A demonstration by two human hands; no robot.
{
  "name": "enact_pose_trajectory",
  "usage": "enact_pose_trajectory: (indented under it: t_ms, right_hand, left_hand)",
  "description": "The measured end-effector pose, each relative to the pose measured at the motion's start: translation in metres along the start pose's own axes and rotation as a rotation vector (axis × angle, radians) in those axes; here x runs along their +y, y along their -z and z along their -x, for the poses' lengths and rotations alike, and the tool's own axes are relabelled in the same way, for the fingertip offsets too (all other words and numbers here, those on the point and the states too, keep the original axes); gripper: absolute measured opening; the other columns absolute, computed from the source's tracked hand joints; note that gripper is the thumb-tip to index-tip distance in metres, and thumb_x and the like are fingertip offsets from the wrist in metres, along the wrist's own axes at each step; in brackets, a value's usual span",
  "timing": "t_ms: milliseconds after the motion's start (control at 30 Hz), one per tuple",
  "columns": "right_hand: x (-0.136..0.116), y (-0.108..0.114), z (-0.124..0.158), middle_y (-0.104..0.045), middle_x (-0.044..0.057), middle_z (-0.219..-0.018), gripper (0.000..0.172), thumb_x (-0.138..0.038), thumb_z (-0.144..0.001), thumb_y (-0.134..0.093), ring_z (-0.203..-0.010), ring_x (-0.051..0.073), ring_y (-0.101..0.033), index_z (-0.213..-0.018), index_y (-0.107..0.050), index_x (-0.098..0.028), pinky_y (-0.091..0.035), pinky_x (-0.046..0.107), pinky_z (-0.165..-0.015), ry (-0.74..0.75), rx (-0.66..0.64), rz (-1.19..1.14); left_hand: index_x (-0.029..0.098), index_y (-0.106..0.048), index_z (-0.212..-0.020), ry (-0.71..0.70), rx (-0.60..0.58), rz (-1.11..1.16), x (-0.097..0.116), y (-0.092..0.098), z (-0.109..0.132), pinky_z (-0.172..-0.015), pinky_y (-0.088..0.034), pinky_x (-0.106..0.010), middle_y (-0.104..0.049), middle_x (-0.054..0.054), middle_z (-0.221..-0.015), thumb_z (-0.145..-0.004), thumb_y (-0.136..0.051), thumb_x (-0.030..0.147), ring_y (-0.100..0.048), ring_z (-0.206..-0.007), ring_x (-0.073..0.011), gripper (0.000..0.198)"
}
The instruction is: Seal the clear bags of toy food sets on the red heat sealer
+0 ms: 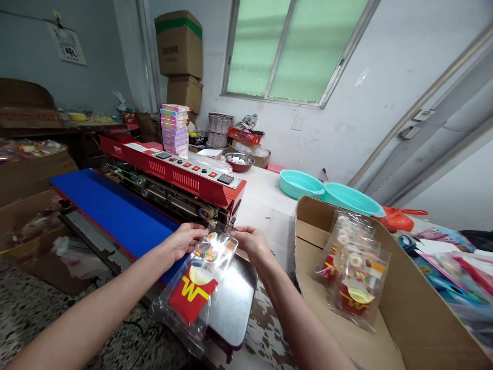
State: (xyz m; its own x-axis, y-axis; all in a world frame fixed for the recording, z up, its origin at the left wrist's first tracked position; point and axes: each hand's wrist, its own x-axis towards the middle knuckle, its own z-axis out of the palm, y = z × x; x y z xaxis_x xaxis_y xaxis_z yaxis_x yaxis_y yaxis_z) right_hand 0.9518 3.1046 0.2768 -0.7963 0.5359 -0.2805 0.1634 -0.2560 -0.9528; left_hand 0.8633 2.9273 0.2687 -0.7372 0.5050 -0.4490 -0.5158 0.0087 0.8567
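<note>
A clear plastic bag [194, 293] hangs between my two hands, its top edge at the inlet of a red sealing machine [227, 198]. Inside it are a red fries-style carton with a yellow letter and small toy food pieces, among them an egg. My left hand [187, 240] pinches the bag's top left corner, close to the blue conveyor belt [115, 213]. At the top right corner, my right hand [250, 242] pinches the other side. Below the bag lies a metal plate [234, 303].
To the right, a cardboard box [308, 246] holds several similar filled bags [356, 288]. Two turquoise basins [300, 184] stand behind it. Stacked pink and purple boxes [175, 128] and a red bowl [239, 162] are beyond the machine.
</note>
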Motion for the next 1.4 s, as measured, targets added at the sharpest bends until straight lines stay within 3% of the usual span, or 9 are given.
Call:
enact_pose_trajectory:
  t_ms: [200,367,500,667,733,900,1033,1167,1400]
  right_hand:
    - [0.014,-0.022,-0.011,-0.059,-0.001,-0.060,0.038,-0.027,-0.051,-0.077,-0.055,0.015,-0.058,-0.077,-0.052,-0.017,-0.050,0.029,-0.053,0.032,0.007,-0.027]
    - [-0.001,-0.012,0.008,-0.064,0.005,-0.084,0.043,-0.043,-0.061,-0.074,-0.077,0.019,-0.061,-0.088,-0.056,-0.016,-0.050,0.029,-0.064,0.277,0.055,0.202]
    - [-0.041,0.058,0.024,-0.062,0.013,-0.106,0.052,-0.053,-0.065,-0.067,-0.094,0.026,-0.059,-0.099,-0.058,-0.016,-0.049,0.039,-0.080,0.450,0.209,0.506]
    - [-0.068,0.193,0.019,-0.047,0.024,-0.128,0.084,-0.052,-0.061,-0.070,-0.124,0.041,-0.038,-0.129,-0.044,-0.009,-0.030,0.055,-0.102,0.579,0.884,0.985]
    - [-0.061,0.234,0.019,-0.026,0.027,-0.144,0.111,-0.056,-0.056,-0.073,-0.132,0.046,-0.024,-0.143,-0.021,-0.012,-0.027,0.061,-0.102,0.366,1.062,1.030]
    - [-0.023,0.281,0.028,-0.016,0.029,-0.147,0.132,-0.061,-0.046,-0.075,-0.123,0.052,-0.034,-0.147,-0.002,-0.017,-0.036,0.060,-0.095,0.028,0.919,1.009]
    - [-0.017,0.291,0.032,-0.027,0.034,-0.138,0.125,-0.060,-0.057,-0.068,-0.122,0.049,-0.038,-0.146,0.004,-0.011,-0.040,0.054,-0.092,0.035,0.913,0.982]
    - [-0.042,0.282,0.039,-0.035,0.031,-0.132,0.124,-0.051,-0.054,-0.075,-0.118,0.047,-0.043,-0.146,0.000,-0.013,-0.040,0.055,-0.092,0.032,1.037,1.019]
    - [-0.120,0.176,0.088,-0.030,0.024,-0.141,0.122,-0.056,-0.055,-0.076,-0.123,0.048,-0.038,-0.146,-0.002,-0.022,-0.037,0.059,-0.098,0.601,0.893,1.087]
  left_hand:
    - [0.009,-0.061,-0.083,-0.065,0.127,-0.011,0.004,0.021,-0.008,-0.047,-0.049,-0.026,-0.068,-0.010,-0.068,-0.056,-0.075,0.019,-0.062,-0.052,-0.0173,0.032]
    - [0.012,-0.056,-0.079,-0.192,0.323,-0.056,0.018,0.050,-0.017,-0.049,-0.048,-0.026,-0.062,-0.004,-0.061,-0.062,-0.067,0.015,-0.058,-0.050,-0.0147,0.021]
    - [0.015,-0.053,-0.085,-0.325,0.530,-0.174,0.039,0.083,-0.020,-0.067,-0.050,-0.034,-0.062,-0.005,-0.071,-0.063,-0.067,0.016,-0.061,-0.066,-0.0193,0.025]
    - [0.019,-0.056,-0.105,-0.736,0.870,-0.804,0.043,0.088,0.009,-0.095,-0.040,-0.044,-0.062,-0.010,-0.109,-0.073,-0.063,0.038,-0.051,-0.109,-0.0301,0.038]
    - [0.020,-0.057,-0.108,-0.851,0.823,-0.886,0.029,0.068,0.023,-0.094,-0.042,-0.043,-0.062,-0.009,-0.110,-0.077,-0.057,0.043,-0.051,-0.109,-0.0293,0.038]
    - [0.027,-0.060,-0.107,-0.781,0.505,-0.780,-0.009,0.009,0.044,-0.094,-0.042,-0.037,-0.063,-0.002,-0.111,-0.075,-0.057,0.049,-0.056,-0.105,-0.0250,0.039]
    - [0.029,-0.062,-0.102,-0.594,0.358,-0.675,-0.022,-0.010,0.041,-0.086,-0.045,-0.033,-0.067,0.001,-0.104,-0.070,-0.060,0.053,-0.060,-0.099,-0.0227,0.040]
    - [0.028,-0.062,-0.102,-0.625,0.350,-0.644,-0.024,-0.018,0.036,-0.088,-0.045,-0.033,-0.067,0.001,-0.104,-0.071,-0.061,0.052,-0.061,-0.098,-0.0211,0.039]
    - [0.020,-0.051,-0.120,-0.763,0.066,-0.502,-0.018,-0.069,0.066,-0.094,-0.044,-0.036,-0.062,-0.008,-0.117,-0.076,-0.064,0.037,-0.057,-0.107,-0.0199,0.048]
